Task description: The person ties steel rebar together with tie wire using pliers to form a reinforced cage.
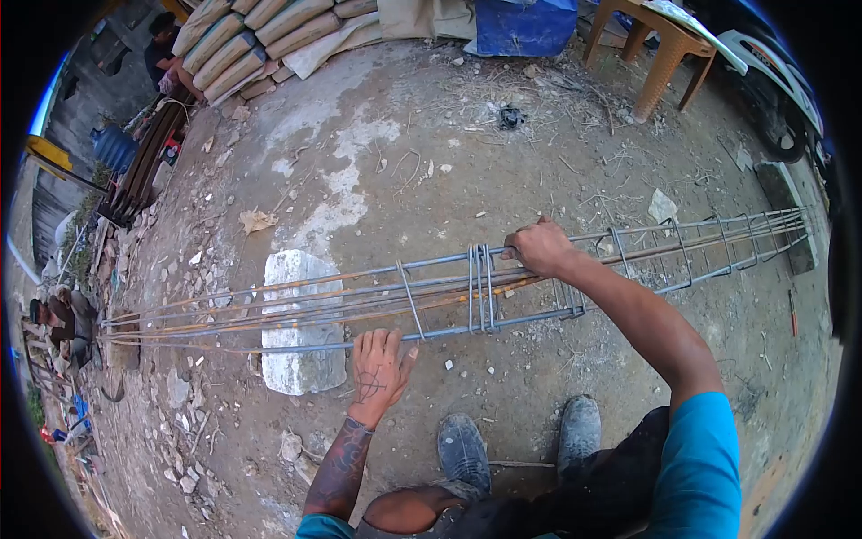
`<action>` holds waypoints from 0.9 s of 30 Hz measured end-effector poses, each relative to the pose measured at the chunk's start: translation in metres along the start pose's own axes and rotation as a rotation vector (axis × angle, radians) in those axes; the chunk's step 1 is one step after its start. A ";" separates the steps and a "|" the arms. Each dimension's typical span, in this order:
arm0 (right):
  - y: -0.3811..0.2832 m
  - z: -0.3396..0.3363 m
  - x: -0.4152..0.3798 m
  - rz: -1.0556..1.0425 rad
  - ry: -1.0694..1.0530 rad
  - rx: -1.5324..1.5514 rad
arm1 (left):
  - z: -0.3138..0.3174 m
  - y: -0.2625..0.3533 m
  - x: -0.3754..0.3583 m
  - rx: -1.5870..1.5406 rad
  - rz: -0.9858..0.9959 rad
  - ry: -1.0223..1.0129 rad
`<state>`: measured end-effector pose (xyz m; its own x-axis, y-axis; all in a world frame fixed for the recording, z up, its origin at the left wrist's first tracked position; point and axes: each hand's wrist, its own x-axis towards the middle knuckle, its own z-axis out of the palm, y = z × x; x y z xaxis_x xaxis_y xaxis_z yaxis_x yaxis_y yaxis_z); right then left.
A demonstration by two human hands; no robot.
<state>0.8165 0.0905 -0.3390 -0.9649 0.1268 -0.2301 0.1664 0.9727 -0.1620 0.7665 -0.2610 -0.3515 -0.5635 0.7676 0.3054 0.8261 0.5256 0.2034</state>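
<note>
Dirt ground (539,144), littered with small stones and scraps, spreads out under everything. Stacked sacks (260,36) lean along the far edge beside a blue tarp (525,27), with a brown plastic stool (660,54) to the right of it and a bundle of rods (144,162) lying off to the left, where a person (162,49) sits near the sacks. A long rebar cage (449,292) runs across the ground from left to right, its bars passing over a pale concrete block (301,359) that props it up. Several loose stirrups (480,287) are bunched together near the middle of the cage, more spaced along its right end.

The person's two grey shoes (521,440) stand just behind the cage. The right hand (539,247) is clenched over the top bar of the cage, just right of the bunched stirrups. The left hand (377,364) has its fingers spread and nearly straight, fingertips resting against the near lower bar, not wrapped around it; the block lies just to its left.
</note>
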 end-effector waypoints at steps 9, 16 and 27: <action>-0.004 -0.009 -0.001 0.102 -0.041 -0.004 | 0.003 -0.007 0.001 -0.108 0.047 -0.033; 0.017 -0.053 -0.041 -0.015 0.315 0.334 | 0.000 0.001 0.003 -0.133 -0.055 0.096; 0.005 0.024 -0.217 0.369 0.368 0.373 | 0.068 0.189 0.137 -0.361 0.587 -0.148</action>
<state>1.0315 0.0636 -0.3132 -0.8260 0.5637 -0.0009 0.4968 0.7272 -0.4736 0.8453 -0.0315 -0.3342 0.0028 0.9424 0.3344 0.9290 -0.1262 0.3479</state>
